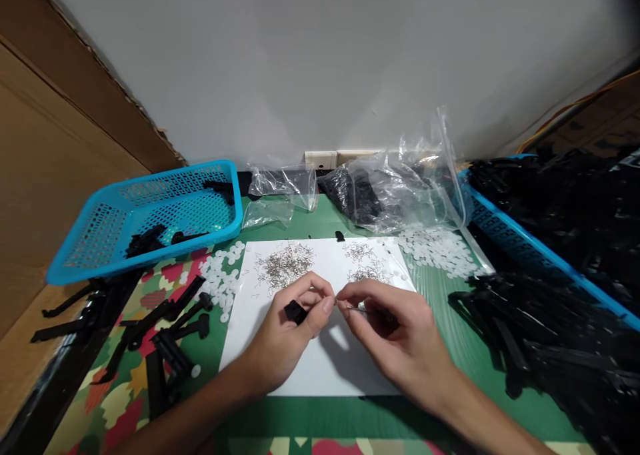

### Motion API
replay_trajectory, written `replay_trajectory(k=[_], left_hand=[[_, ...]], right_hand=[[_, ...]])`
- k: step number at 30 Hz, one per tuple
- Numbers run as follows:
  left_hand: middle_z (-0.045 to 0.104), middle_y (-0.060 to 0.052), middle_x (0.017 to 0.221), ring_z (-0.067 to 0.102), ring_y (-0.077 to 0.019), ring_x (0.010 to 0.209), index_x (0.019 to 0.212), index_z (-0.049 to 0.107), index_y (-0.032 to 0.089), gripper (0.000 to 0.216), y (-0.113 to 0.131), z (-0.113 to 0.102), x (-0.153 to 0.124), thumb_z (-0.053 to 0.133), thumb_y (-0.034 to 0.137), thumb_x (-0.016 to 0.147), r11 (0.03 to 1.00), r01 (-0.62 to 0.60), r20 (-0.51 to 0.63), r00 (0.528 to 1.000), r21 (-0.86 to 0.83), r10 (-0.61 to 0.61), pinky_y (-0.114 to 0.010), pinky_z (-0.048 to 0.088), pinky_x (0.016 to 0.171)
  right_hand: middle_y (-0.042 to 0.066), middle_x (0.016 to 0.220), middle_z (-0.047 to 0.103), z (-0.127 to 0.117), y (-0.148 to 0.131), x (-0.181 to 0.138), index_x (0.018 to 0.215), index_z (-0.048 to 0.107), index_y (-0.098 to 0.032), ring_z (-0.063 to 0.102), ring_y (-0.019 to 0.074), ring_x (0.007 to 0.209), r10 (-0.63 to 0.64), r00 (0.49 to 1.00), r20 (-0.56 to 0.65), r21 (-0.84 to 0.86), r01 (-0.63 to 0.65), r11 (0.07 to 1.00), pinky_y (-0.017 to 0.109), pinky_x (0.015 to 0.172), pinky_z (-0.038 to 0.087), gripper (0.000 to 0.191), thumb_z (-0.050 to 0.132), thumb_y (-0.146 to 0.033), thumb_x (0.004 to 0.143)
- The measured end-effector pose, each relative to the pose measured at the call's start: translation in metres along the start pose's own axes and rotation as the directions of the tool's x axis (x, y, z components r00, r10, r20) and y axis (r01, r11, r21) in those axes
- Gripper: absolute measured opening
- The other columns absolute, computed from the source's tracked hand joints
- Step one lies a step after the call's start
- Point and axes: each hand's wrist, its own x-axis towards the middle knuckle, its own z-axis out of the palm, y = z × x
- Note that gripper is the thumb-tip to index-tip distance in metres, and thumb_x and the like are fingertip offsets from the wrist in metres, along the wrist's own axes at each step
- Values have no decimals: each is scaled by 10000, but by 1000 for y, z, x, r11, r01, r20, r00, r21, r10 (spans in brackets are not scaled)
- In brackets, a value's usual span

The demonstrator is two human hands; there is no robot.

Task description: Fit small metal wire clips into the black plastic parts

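Observation:
Over a white sheet of paper, both hands meet fingertip to fingertip. My left hand is closed around a small black plastic part, whose end shows in the palm. Between my right hand's thumb and forefinger is a thin metal tool, perhaps tweezers, its point at the left fingertips. Whatever tiny piece sits where the fingertips meet is too small to make out. Beyond the hands lie a heap of small metal springs or clips and smaller heaps of similar metal bits.
A blue basket with a few black parts stands at left, more black parts in front. White plastic discs and more discs flank the paper. Clear bags lie behind. Another blue basket and piled black parts occupy the right.

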Motion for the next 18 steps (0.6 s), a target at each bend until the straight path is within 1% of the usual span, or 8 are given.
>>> replay_trajectory(k=[3,5,7,10,14,16,18], left_hand=[[458,51,661,356,-106,594,987,593,203,269,-2,-1,0,640,462,1045,1000,-5,-10,1000,6,5,-257,237,568],[452,57,654,355,-106,593,1002,591,207,263,-2,-1,-1,631,462,1053,1000,-13,-9,1000,5,13,-260,241,574],[438,61,645,366,-111,600,1017,587,211,258,-1,0,-2,605,462,1069,999,-28,1,1000,27,28,-267,252,585],[420,61,650,390,-122,621,1027,580,215,262,1,2,-5,545,464,1099,992,-58,-4,998,112,59,-280,268,604],[435,52,699,397,-128,644,1073,576,221,257,2,5,-8,509,465,1113,976,-81,11,997,201,81,-292,288,621],[458,44,730,399,-131,658,1104,574,222,253,2,5,-8,502,464,1115,974,-81,30,997,211,77,-295,294,623],[470,42,745,393,-130,661,1123,571,222,253,2,5,-9,491,463,1119,975,-78,40,997,206,71,-298,293,621]], right_hand=[[5,785,727,-2,0,2,940,737,-209,535,117,552,5,1000,17,24,-5,1000,264,501,406,121,619,-200,965],[-3,771,717,-4,1,3,928,738,-210,519,114,549,1,1000,24,7,-1,1000,264,505,399,119,625,-190,958],[-6,770,709,-5,2,3,946,747,-211,507,111,556,-27,999,20,-32,27,999,266,516,393,132,622,-176,968],[6,818,719,-4,3,2,1016,754,-209,538,116,599,-88,996,-8,-93,87,992,271,549,407,152,608,-171,995],[7,826,733,-1,5,1,966,726,-209,561,120,602,-55,996,-70,-111,48,993,275,563,430,115,619,-174,991],[2,823,730,1,5,0,968,717,-209,569,120,604,-48,996,-71,-125,39,991,274,567,437,115,610,-172,991],[5,837,730,1,6,-2,999,715,-203,575,118,611,-69,996,-59,-155,59,986,273,566,435,129,591,-168,997]])
